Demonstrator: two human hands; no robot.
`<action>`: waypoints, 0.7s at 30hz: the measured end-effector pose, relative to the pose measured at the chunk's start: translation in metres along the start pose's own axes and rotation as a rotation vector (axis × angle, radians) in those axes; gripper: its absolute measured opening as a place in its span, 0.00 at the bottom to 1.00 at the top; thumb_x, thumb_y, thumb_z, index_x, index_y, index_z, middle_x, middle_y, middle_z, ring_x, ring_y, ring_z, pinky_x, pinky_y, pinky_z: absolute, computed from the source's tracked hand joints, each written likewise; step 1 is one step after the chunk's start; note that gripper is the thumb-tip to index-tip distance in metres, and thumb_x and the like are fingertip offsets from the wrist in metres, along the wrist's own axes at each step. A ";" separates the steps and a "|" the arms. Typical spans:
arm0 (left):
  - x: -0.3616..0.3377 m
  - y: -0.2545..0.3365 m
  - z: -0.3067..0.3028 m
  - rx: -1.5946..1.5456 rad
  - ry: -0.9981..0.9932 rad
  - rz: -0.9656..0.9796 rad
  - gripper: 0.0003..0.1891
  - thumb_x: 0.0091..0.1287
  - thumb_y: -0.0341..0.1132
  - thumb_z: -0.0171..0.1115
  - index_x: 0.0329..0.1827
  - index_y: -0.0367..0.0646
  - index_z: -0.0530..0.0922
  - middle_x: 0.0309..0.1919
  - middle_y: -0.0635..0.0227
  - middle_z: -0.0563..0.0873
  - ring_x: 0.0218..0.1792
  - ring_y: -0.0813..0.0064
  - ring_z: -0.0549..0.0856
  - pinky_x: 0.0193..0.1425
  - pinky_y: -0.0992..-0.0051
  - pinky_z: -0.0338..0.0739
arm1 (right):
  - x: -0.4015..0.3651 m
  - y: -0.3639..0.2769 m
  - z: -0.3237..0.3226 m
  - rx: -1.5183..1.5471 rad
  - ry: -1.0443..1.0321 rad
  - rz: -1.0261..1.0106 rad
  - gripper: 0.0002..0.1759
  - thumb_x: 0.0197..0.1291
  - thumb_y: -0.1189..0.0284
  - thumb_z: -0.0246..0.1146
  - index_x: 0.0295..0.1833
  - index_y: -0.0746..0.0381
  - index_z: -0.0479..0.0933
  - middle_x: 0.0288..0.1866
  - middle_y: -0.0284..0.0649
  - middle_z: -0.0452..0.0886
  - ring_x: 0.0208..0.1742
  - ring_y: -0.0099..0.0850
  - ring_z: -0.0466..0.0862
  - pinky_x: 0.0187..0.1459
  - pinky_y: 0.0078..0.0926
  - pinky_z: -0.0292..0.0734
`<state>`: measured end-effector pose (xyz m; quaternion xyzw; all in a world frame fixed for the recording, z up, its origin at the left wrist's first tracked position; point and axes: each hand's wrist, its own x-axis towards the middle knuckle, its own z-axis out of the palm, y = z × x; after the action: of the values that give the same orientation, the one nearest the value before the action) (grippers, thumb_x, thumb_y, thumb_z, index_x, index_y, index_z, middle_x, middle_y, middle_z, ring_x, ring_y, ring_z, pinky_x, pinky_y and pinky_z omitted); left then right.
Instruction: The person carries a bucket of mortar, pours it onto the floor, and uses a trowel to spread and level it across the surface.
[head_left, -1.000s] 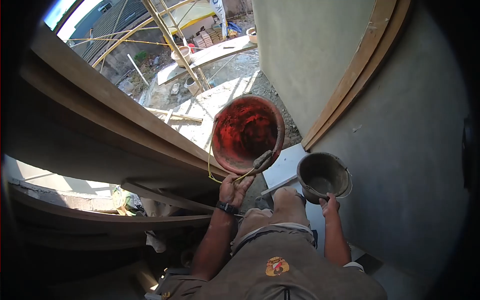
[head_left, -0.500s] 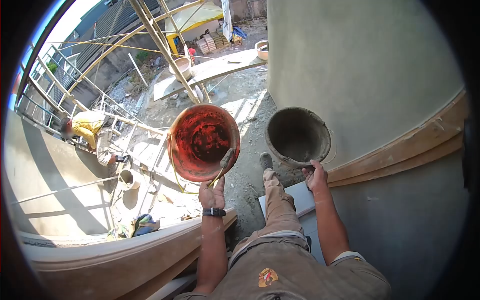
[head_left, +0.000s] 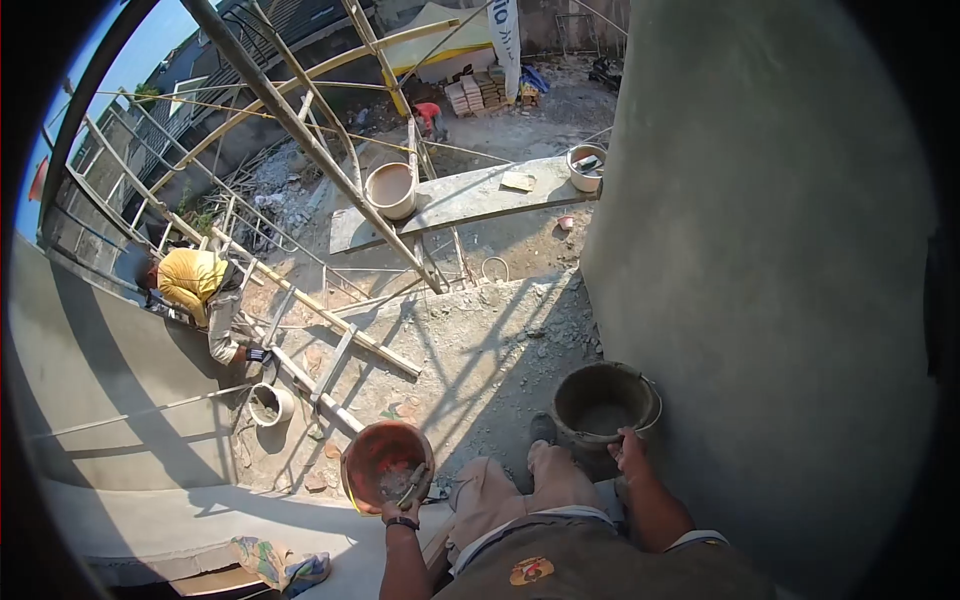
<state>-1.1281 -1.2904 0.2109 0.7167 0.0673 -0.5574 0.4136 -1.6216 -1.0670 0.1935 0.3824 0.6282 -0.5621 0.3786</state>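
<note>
In my left hand (head_left: 405, 508), at the lower middle, is a bucket (head_left: 372, 445) with a reddish, stained inside. My fingers are closed at its near side, mostly hidden, beside a wire handle with a grip. My right hand (head_left: 630, 455) grips the near rim of a dark, cement-coated bucket (head_left: 603, 395), its mouth facing up. A thin handle hangs at that bucket's right side. My shoe (head_left: 542, 430) shows between the two buckets.
A person in a yellow shirt (head_left: 195, 280) bends by the left wall near a white bucket (head_left: 270, 404). A wooden ladder (head_left: 335, 360) and scaffold poles cross the rubble ground. A plank (head_left: 465, 208) carries two buckets. A curved grey wall (head_left: 760, 250) rises on the right.
The view has swung upward, showing more of the ground and plank ahead. Both buckets now sit lower in view, still held. A person in red has come into view behind the scaffold.
</note>
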 end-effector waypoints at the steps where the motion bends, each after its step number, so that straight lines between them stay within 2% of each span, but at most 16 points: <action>1: 0.002 0.004 -0.005 0.018 -0.001 0.001 0.25 0.69 0.35 0.42 0.69 0.37 0.64 0.63 0.55 0.72 0.63 0.56 0.74 0.62 0.50 0.75 | 0.011 0.002 -0.001 -0.027 0.021 0.015 0.15 0.53 0.71 0.66 0.45 0.63 0.74 0.39 0.42 0.78 0.23 0.32 0.78 0.28 0.31 0.84; 3: 0.000 0.012 -0.011 -0.011 0.115 -0.086 0.27 0.70 0.37 0.41 0.71 0.39 0.62 0.66 0.56 0.70 0.64 0.57 0.73 0.65 0.51 0.72 | 0.027 0.008 -0.006 -0.043 0.063 0.035 0.16 0.53 0.71 0.66 0.47 0.63 0.73 0.42 0.43 0.78 0.25 0.33 0.79 0.28 0.31 0.84; 6: -0.012 0.017 -0.011 0.087 0.103 -0.078 0.28 0.70 0.39 0.40 0.72 0.40 0.61 0.66 0.58 0.71 0.63 0.57 0.74 0.68 0.51 0.69 | 0.040 0.011 -0.008 -0.076 0.083 0.070 0.18 0.53 0.69 0.65 0.49 0.62 0.73 0.43 0.43 0.77 0.27 0.35 0.80 0.28 0.31 0.83; 7: -0.011 0.018 -0.011 0.090 0.106 -0.081 0.28 0.70 0.39 0.40 0.72 0.40 0.61 0.66 0.58 0.71 0.63 0.57 0.74 0.68 0.51 0.69 | 0.041 0.010 -0.005 -0.083 0.098 0.092 0.18 0.54 0.68 0.65 0.50 0.62 0.73 0.43 0.43 0.77 0.27 0.35 0.80 0.28 0.30 0.83; 9: 0.007 0.019 -0.013 0.076 0.227 -0.173 0.25 0.72 0.43 0.41 0.69 0.43 0.66 0.63 0.57 0.73 0.64 0.60 0.73 0.62 0.52 0.76 | 0.047 0.008 0.001 -0.089 0.121 0.116 0.19 0.54 0.67 0.65 0.50 0.61 0.73 0.44 0.43 0.77 0.27 0.36 0.79 0.28 0.30 0.83; 13: 0.026 0.032 0.022 0.131 0.160 -0.194 0.25 0.72 0.44 0.42 0.68 0.41 0.67 0.63 0.57 0.73 0.64 0.59 0.74 0.63 0.52 0.75 | 0.065 -0.002 0.041 -0.065 0.223 0.187 0.17 0.55 0.68 0.64 0.50 0.59 0.73 0.44 0.43 0.77 0.27 0.37 0.79 0.27 0.30 0.82; 14: 0.037 0.040 0.045 0.142 0.134 -0.201 0.25 0.72 0.44 0.42 0.68 0.41 0.67 0.63 0.57 0.73 0.64 0.59 0.74 0.63 0.52 0.75 | 0.065 -0.008 0.061 -0.046 0.245 0.208 0.17 0.54 0.70 0.63 0.50 0.59 0.72 0.42 0.44 0.77 0.27 0.37 0.80 0.26 0.30 0.81; 15: 0.042 0.039 0.012 0.150 0.102 -0.206 0.25 0.72 0.44 0.42 0.68 0.40 0.67 0.63 0.57 0.73 0.64 0.59 0.74 0.64 0.52 0.74 | 0.068 -0.019 0.087 -0.024 0.261 0.225 0.16 0.54 0.71 0.63 0.49 0.59 0.72 0.41 0.44 0.77 0.26 0.37 0.80 0.25 0.30 0.80; 17: 0.072 0.056 0.090 0.173 0.033 -0.208 0.25 0.72 0.44 0.42 0.67 0.39 0.67 0.64 0.56 0.73 0.63 0.58 0.74 0.64 0.53 0.74 | 0.079 -0.045 0.149 0.030 0.214 0.233 0.16 0.54 0.72 0.63 0.49 0.59 0.72 0.39 0.45 0.77 0.25 0.37 0.80 0.25 0.29 0.79; 19: 0.087 0.085 0.143 0.204 -0.039 -0.212 0.26 0.71 0.44 0.42 0.66 0.38 0.68 0.64 0.56 0.73 0.63 0.58 0.74 0.65 0.53 0.73 | 0.072 -0.088 0.220 0.137 0.094 0.196 0.17 0.52 0.74 0.63 0.48 0.58 0.70 0.33 0.44 0.77 0.23 0.35 0.79 0.25 0.29 0.78; 21: 0.091 0.100 0.174 0.238 -0.079 -0.232 0.26 0.71 0.44 0.43 0.66 0.37 0.68 0.64 0.56 0.73 0.63 0.57 0.75 0.65 0.53 0.73 | 0.066 -0.151 0.308 0.325 -0.011 0.147 0.14 0.53 0.75 0.62 0.45 0.59 0.69 0.34 0.43 0.76 0.24 0.35 0.79 0.25 0.28 0.80</action>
<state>-1.1687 -1.5045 0.1787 0.7255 0.0668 -0.6332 0.2612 -1.7717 -1.3814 0.1716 0.4803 0.4971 -0.6293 0.3552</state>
